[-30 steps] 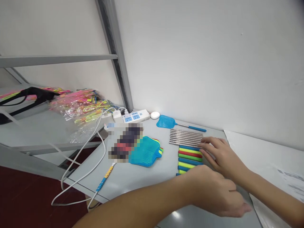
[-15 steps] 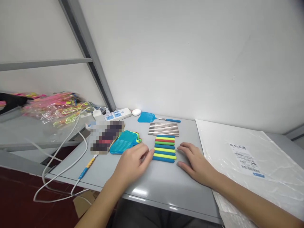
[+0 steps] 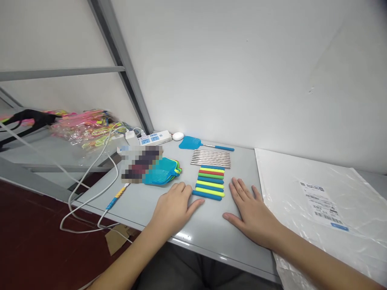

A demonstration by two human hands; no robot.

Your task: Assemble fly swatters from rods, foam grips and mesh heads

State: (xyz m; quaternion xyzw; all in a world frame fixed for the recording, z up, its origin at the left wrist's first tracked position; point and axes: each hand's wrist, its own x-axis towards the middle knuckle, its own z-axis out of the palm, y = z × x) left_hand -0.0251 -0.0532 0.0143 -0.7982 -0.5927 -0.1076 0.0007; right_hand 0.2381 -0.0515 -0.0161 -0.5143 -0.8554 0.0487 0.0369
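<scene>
On the grey table lies a column of coloured handle sleeves in blue, yellow, red and green, side by side. My left hand rests at their left ends, thumb apart and fingers partly bent, next to the nearest blue sleeve; it holds nothing. Flat on the table to their right is my right hand, fingers spread. Behind the sleeves, thin metal rods lie in a row. A blue fly swatter with rod and handle lies farther back. Stacked fly swatter heads, blue on top, are beyond my left hand.
A white plastic mailer with a label covers the right side. At the back left are a power strip and a white rounded object. White cables hang over the left edge. Bagged colourful items lie on a shelf.
My right hand has flattened onto the table, its fingers spreading. My left thumb has opened away from the sleeves. The camera view has shifted slightly.
</scene>
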